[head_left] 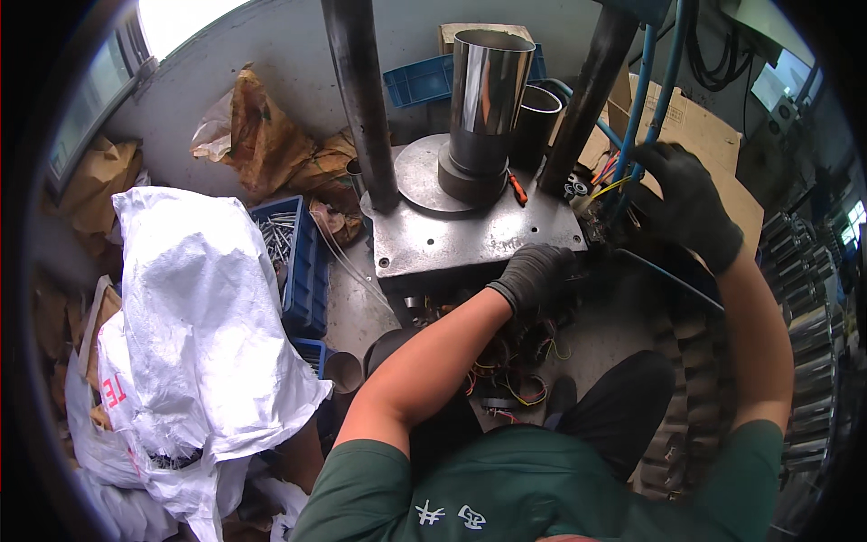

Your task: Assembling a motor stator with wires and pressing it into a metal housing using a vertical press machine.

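Note:
A dark glove covers my left hand, which rests at the front edge of a flat steel press plate. Its fingers are curled, and what they may hold is hidden. Farther right, my right hand, also gloved, is raised beside blue hoses and thin coloured wires. Its fingers are bent and spread apart, with nothing visible between them. On the plate's round disc stands a shiny metal cylinder, seated upright in a dark ring-shaped base. An orange-handled tool lies right of that base.
Dark steel columns rise from the plate on both sides. At left, a white woven sack lies near a blue crate of metal pins. Wired parts lie below the plate. Cardboard and stacked metal cylinders stand right.

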Demonstrator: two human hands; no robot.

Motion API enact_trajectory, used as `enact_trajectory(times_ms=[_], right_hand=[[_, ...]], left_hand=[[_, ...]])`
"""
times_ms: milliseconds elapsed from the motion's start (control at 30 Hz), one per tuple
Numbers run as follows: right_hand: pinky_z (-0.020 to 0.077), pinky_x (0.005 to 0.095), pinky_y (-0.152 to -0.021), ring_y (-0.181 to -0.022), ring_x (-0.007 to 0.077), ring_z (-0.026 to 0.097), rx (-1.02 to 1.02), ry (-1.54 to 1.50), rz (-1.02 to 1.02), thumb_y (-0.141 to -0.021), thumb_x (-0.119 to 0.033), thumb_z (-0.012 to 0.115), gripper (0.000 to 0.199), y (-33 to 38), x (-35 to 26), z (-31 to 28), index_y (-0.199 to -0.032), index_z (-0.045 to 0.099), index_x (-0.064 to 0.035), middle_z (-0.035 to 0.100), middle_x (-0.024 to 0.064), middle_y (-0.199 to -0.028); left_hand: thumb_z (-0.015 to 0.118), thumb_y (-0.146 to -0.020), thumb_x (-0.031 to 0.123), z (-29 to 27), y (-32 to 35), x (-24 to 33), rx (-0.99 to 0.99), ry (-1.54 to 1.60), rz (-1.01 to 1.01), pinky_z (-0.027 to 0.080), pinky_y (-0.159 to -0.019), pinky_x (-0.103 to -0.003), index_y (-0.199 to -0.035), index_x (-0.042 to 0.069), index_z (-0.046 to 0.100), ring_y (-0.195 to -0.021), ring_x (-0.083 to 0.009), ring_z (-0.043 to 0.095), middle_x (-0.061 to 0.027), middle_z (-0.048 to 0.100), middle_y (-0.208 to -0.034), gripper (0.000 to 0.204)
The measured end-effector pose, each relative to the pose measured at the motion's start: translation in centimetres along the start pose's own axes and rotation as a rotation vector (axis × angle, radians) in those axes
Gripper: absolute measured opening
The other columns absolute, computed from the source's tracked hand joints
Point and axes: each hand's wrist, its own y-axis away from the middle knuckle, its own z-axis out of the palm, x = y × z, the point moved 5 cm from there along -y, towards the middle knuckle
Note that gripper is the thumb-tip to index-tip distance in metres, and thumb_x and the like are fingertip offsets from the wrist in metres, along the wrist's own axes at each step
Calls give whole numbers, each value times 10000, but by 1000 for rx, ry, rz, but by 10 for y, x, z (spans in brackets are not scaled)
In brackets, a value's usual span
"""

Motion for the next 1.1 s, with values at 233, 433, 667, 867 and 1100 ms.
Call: enact_trajectory(times_ms=[233,433,667,867,1100], right_hand=[[521,485,-1005,-1098,378,686,353,149,-91,-1035,-582,526,582,-230,-9,69,-1272,693,-77,714,175,-1194],[521,457,-989,-1076,365,702,-84,-49,25,-1036,-593,525,655,-258,11,97,-1209,719,8,739,241,-1035],[559,415,-797,-820,268,743,-431,-262,-282,-830,-344,798,397,-167,-16,78,-1017,771,5,755,164,-835],[524,499,-836,-876,419,667,-140,-99,314,-657,-267,755,466,-30,-44,117,-1050,750,-16,679,276,-926],[554,338,-686,-786,168,645,20,-1705,834,-778,-12,688,257,128,-81,181,-1027,736,-55,711,105,-900]], left_hand=[[771,-944,212,-16,-7,-66,669,805,-275,563,-982,-404,-1428,-2,560,-1170,-292,690,-193,666,-1316,570],[640,-1026,367,-31,-16,-107,804,1763,-208,478,-1003,-422,-1385,104,575,-1240,-247,618,-78,655,-1312,449],[395,-1101,423,-41,-17,-117,591,2240,136,307,-1236,-493,-1495,81,503,-1484,-316,415,-144,477,-1587,533],[480,-1072,461,-44,22,-142,635,2112,194,391,-1177,-537,-1389,98,546,-1308,-367,558,-165,634,-1317,486],[646,-1029,236,-52,55,-109,1045,1108,-267,525,-931,-331,-1445,43,519,-1092,-191,622,-77,636,-1216,475]])
